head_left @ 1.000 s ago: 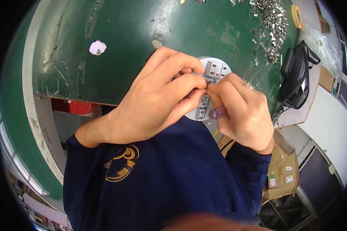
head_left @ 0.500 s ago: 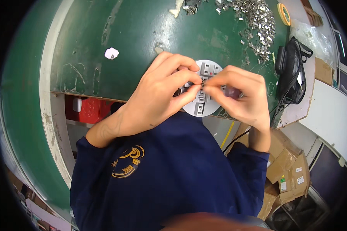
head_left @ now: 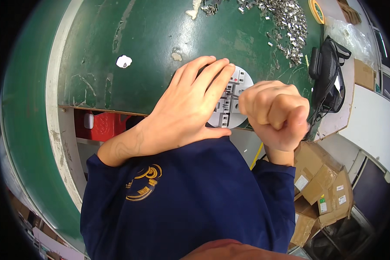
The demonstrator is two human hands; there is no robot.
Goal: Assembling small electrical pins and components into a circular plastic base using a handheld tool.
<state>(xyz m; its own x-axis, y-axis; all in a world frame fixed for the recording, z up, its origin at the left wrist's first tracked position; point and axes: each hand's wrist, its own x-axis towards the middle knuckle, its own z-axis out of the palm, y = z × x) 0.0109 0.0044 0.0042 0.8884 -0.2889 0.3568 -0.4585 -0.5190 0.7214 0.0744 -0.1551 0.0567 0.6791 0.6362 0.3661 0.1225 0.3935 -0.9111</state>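
Note:
A round light-grey plate (head_left: 237, 121) with several small blocks and slots on it sits at the table's near edge. My left hand (head_left: 188, 97) lies flat over its left side, fingers stretched forward and the thumb apart along the near rim. Closed in a fist, my right hand (head_left: 273, 110) is at the plate's right side. From the fist a thin metal shaft (head_left: 233, 95) points left to the blocks near the plate's middle. The handle of this tool is hidden inside the fist, and I cannot make out its exact kind.
A heap of small metal pieces (head_left: 290, 32) covers the far right of the green table (head_left: 147, 56). A tape roll (head_left: 316, 11) and a black mesh bag (head_left: 331, 82) lie along the right. Cardboard boxes (head_left: 323, 173) stand below right; a red container (head_left: 106, 125) is under the table.
My left hand has gone from a fingertip pinch over the plate to lying flat on it. My right hand has left its pinch and closed into a fist around the tool.

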